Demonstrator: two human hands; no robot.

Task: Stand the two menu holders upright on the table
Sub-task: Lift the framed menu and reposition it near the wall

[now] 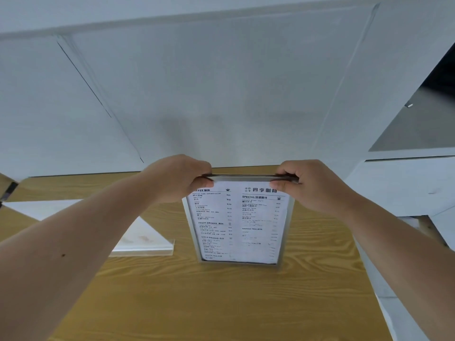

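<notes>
The left hand (179, 179) and right hand (311, 185) cover the two top corners of the standing menu holder (237, 225), and the fingers curled behind its top edge are out of sight, as are its back and whatever foot it rests on. The lower lines of print on its sheet are too small and faint to read. The second menu holder (145, 236) lies partly behind the left forearm, its face washed out, and the tabletop (221, 303) is cut off by the bottom edge.
</notes>
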